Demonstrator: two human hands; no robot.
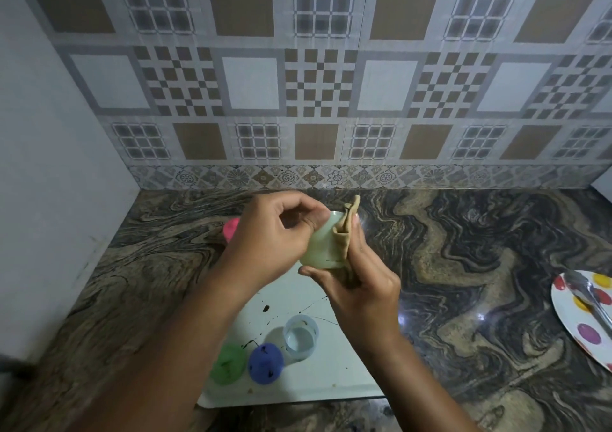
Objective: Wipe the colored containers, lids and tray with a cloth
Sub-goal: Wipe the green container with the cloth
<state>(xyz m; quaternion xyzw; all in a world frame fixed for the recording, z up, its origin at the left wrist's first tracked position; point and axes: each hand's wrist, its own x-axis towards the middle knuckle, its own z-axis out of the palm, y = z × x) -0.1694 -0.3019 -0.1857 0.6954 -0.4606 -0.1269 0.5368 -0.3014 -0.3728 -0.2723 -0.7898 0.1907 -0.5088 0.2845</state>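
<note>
My left hand (268,239) grips a pale green container (323,249) by its rim, held above the white tray (318,385). My right hand (361,282) presses a beige cloth (346,233) into and against the container's right side. On the tray lie a green lid (228,363), a blue lid (266,362) and a pale blue container (300,335), with dark splatter marks around them. A pink lid (230,228) shows behind my left hand, partly hidden.
The tray rests on a dark marbled counter (463,266) against a tiled wall. A white plate with coloured dots (583,332) holding metal tongs (586,295) sits at the right edge. A white wall stands on the left.
</note>
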